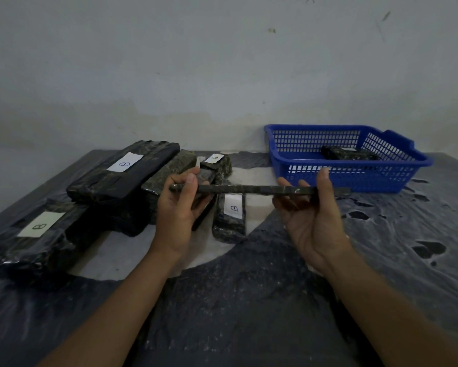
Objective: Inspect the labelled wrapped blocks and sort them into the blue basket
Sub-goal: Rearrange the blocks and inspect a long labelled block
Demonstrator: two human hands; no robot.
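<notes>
Left hand: the left hand grips one end of a thin dark wrapped slab, thumb on the near side, fingers curled behind it.
Right hand: the right hand holds the other end, palm turned up, thumb raised over the near edge and fingers wrapped under; both hands keep it level above the table, seen edge-on.
Slab label: cannot tell, no label faces this way.
Under the slab: a small block labelled B lies on the table just beneath, partly crossed by the slab.
Behind the left hand: a short block with a label on top and a long unlabelled-looking block lean together toward the table's far edge; the hand hides their near ends.
Left side of table: a large flat block labelled B rests atop other dark blocks; another large block labelled B lies at the left edge, nearer.
Blue basket: the blue basket stands at the table's far right corner, against the wall, just beyond the right hand's fingertips.
Inside basket: one dark wrapped block lies there.
Table covering: dark, wrinkled, with pale patches.
</notes>
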